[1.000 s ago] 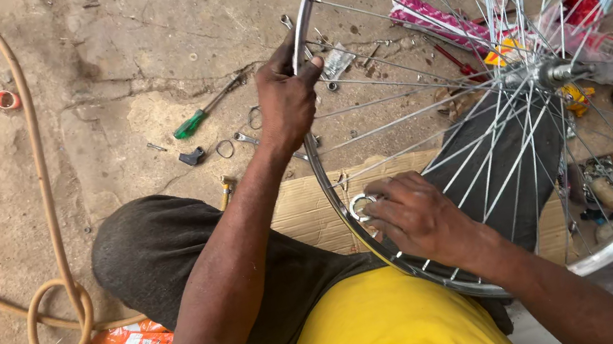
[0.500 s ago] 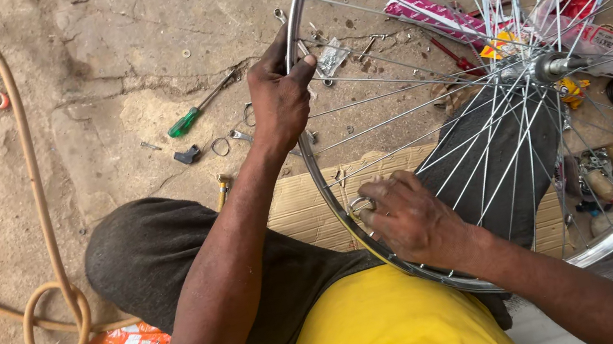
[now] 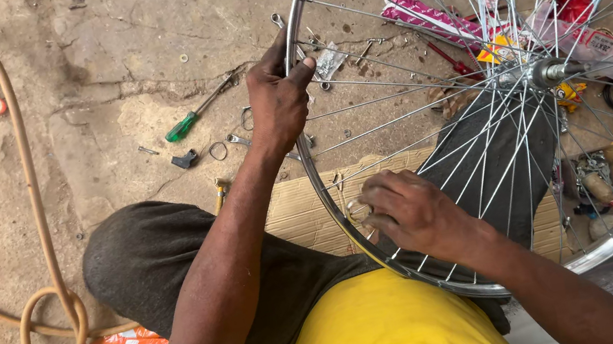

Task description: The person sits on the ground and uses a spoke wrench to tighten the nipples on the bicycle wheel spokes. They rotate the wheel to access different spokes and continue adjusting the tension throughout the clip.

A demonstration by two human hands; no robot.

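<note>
While the right hand (image 3: 413, 212) pinches a small metal spoke tool (image 3: 359, 211) against the rim at lower centre, the left hand (image 3: 277, 102) closes round the bicycle wheel (image 3: 325, 185) higher up, steadying it upright over the lap. If that grip loosens, I judge the wheel could roll and the tool slip off. Beyond, a green screwdriver (image 3: 186, 123) lies on the floor.
</note>
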